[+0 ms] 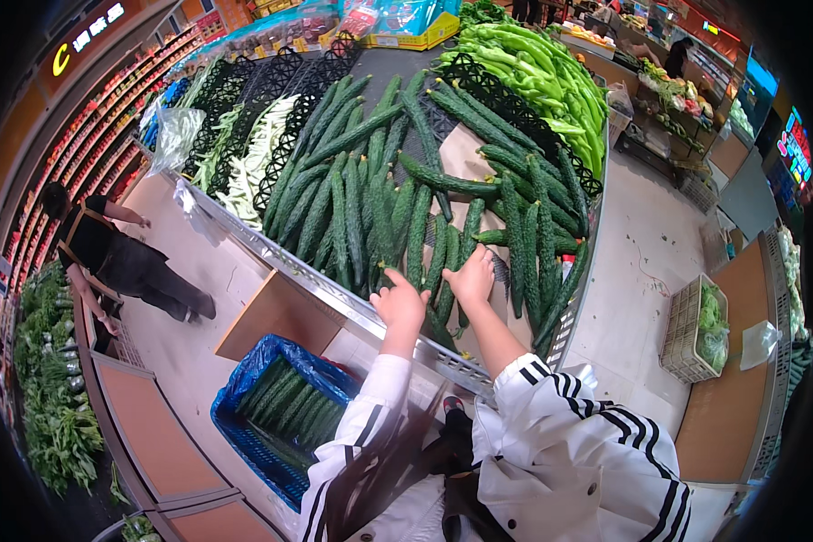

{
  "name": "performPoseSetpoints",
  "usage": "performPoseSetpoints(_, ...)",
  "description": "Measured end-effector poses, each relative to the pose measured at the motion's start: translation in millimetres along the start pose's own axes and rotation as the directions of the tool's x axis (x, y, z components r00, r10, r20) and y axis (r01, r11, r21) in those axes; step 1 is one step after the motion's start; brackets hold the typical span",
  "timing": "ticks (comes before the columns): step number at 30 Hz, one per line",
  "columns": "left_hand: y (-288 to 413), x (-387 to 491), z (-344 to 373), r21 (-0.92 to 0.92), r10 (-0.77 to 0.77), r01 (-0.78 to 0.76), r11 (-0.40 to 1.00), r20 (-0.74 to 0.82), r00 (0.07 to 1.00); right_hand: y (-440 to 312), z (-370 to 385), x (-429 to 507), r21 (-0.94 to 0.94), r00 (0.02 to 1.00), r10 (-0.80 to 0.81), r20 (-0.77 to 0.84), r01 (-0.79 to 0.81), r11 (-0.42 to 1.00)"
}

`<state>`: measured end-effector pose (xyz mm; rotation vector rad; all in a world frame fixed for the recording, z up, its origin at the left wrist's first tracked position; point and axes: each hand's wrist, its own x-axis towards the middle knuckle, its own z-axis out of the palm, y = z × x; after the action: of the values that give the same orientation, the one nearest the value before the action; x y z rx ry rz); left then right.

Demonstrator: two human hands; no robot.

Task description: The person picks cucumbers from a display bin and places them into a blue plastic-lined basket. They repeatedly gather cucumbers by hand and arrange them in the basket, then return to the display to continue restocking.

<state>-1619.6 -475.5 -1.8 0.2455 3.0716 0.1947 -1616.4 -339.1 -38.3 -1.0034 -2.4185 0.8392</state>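
Many dark green cucumbers (pixel 352 217) lie in rows and crossed piles on the display stand before me. My left hand (pixel 401 302) is over the front edge of the pile, index finger stretched towards the tips of the cucumbers, with nothing seen in it. To its right, my right hand (pixel 473 276) reaches over the cucumbers with thumb and fingers apart; its fingertips are near the end of a cucumber (pixel 491 236) lying crosswise, and whether they touch it I cannot tell. Below left, a blue crate (pixel 234 400) lined with blue plastic holds more cucumbers (pixel 298 406).
The stand's metal rim (pixel 359 305) runs before me. Black plastic mesh dividers (pixel 278 176) part the cucumbers from pale beans (pixel 261 162) and green peppers (pixel 542 74). A person (pixel 108 251) is in the left aisle. A beige crate (pixel 677 332) with greens stands right.
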Motion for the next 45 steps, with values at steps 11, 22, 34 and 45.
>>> performPoseSetpoints(11,64.1,51.0,27.6,-0.667,0.153,-0.414,0.619,-0.414,0.897,16.0,-9.5,7.3,0.165,0.998,0.059,0.023,-0.062,0.984)
performPoseSetpoints(22,72.7,31.8,47.4,-0.779,0.168,-0.173,0.603,-0.088,0.982,54.6,8.9,-11.2,0.872,0.943,0.009,0.332,-0.31,0.379)
performPoseSetpoints(34,75.9,29.8,33.7,-0.635,0.141,-0.068,0.77,0.064,0.988,69.5,-48.7,5.3,0.481,0.982,-0.14,0.123,0.065,0.874)
performPoseSetpoints(45,100.4,9.5,40.1,-0.422,0.127,-0.136,0.896,-0.048,0.991,94.1,-100.0,63.3,-0.075,0.985,0.17,-0.036,-0.173,0.982)
